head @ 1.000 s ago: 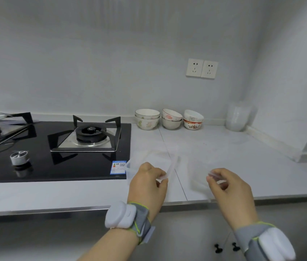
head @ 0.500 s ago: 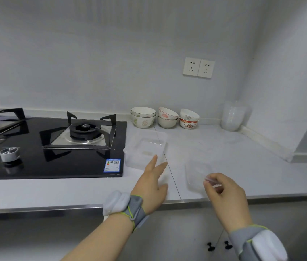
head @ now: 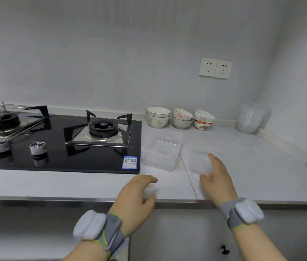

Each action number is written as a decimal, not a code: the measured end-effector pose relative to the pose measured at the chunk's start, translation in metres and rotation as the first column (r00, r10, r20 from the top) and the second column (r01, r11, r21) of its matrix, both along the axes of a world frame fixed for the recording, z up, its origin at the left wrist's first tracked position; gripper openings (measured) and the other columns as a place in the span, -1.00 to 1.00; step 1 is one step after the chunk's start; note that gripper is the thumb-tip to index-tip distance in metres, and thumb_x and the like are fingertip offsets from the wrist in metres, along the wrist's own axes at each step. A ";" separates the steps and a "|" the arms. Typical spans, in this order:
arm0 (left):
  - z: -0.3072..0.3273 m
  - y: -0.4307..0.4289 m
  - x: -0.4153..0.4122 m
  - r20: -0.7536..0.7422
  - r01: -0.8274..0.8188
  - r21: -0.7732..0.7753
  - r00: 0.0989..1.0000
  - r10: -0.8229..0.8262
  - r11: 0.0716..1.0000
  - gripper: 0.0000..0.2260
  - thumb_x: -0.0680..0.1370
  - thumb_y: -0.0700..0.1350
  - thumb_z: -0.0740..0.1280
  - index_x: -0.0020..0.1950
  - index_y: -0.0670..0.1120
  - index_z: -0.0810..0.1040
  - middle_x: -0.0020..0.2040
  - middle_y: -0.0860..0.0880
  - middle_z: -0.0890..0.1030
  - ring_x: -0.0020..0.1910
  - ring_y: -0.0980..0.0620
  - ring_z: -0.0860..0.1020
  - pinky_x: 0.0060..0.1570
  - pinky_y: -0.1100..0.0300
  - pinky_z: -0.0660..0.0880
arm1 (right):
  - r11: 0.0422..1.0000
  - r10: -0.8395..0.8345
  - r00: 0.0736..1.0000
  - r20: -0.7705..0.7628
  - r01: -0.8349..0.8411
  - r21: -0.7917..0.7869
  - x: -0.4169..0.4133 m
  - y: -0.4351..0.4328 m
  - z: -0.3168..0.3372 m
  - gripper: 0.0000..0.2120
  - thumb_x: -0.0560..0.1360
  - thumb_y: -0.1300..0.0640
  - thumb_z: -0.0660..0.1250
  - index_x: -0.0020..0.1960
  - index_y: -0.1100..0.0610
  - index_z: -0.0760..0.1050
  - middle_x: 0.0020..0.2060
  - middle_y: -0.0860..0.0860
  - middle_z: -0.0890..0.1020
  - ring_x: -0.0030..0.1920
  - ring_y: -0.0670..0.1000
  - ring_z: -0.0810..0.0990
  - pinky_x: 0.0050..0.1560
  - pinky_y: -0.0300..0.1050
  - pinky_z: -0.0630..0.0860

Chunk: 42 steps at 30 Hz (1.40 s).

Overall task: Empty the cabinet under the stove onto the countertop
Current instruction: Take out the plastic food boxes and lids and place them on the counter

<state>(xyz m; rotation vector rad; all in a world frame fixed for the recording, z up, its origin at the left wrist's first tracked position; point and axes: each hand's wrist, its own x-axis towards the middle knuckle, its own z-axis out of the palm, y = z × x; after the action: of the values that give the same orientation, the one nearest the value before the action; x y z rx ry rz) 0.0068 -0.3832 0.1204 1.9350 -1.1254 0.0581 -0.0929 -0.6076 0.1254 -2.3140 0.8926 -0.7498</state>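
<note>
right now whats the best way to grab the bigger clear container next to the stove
Take the larger clear container by its two long side walls near the rim, coming down from above. It sits upright and open-topped on the countertop, with bare space between it and the smaller container. The left hand is likely handiest.

Two clear plastic boxes sit on the tabletop [head: 243, 166] just right of the stove [head: 58, 147]: the larger box [head: 161, 150] beside it, the smaller box [head: 200, 162] touched by the right hand [head: 217, 180]. The left hand [head: 136, 199] hangs loosely curled over the front edge. Bowls [head: 180, 118] line the back edge.
</note>
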 end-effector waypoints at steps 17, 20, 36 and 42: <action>-0.014 0.145 -0.016 -0.141 -0.240 -0.109 0.964 0.224 0.965 -0.72 0.40 -0.01 0.29 0.07 0.26 0.46 0.08 0.25 0.53 0.08 0.34 0.50 0.02 0.54 0.39 | 0.934 0.268 0.901 0.342 -0.329 0.135 -0.025 0.167 0.001 -0.68 0.44 0.38 0.32 0.02 -0.02 0.51 -0.08 -0.04 0.62 -0.07 -0.21 0.56 -0.14 -0.52 0.42; -0.027 0.184 -0.019 -0.184 -0.332 -0.109 0.933 0.309 0.937 -0.66 0.46 -0.19 0.37 0.01 0.27 0.46 0.09 0.19 0.56 0.05 0.29 0.53 0.03 0.42 0.44 | 0.885 0.371 0.865 0.339 -0.439 0.153 -0.016 0.208 -0.001 -0.63 0.45 0.37 0.32 0.02 -0.10 0.48 -0.09 -0.05 0.61 -0.08 -0.21 0.56 -0.15 -0.50 0.44; -0.100 0.367 -0.040 -0.334 -0.593 0.098 0.737 0.588 0.799 -0.70 0.46 -0.27 0.36 0.17 -0.05 0.56 0.05 0.00 0.58 0.03 0.08 0.55 0.02 0.31 0.37 | 0.804 0.544 0.835 0.084 -0.547 0.231 0.009 0.378 -0.071 -0.79 0.46 0.19 0.35 0.06 -0.02 0.52 -0.03 -0.09 0.60 -0.02 -0.12 0.56 0.08 -0.17 0.50; -0.141 0.394 -0.022 -0.396 -0.636 0.159 0.660 0.638 0.756 -0.69 0.46 -0.28 0.35 0.17 -0.06 0.56 0.07 0.02 0.55 0.04 0.09 0.52 0.02 0.36 0.34 | 0.789 0.562 0.826 -0.053 -0.515 0.336 0.039 0.415 -0.138 -0.76 0.44 0.22 0.35 0.05 -0.04 0.50 -0.02 -0.04 0.61 0.00 -0.08 0.56 0.13 -0.15 0.48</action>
<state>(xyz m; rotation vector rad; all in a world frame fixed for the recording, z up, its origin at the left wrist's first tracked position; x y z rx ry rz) -0.0155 0.0112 -0.0209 2.1254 -0.1098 0.0058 -0.0536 -0.1927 -0.0125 -2.1903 0.3245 -0.1707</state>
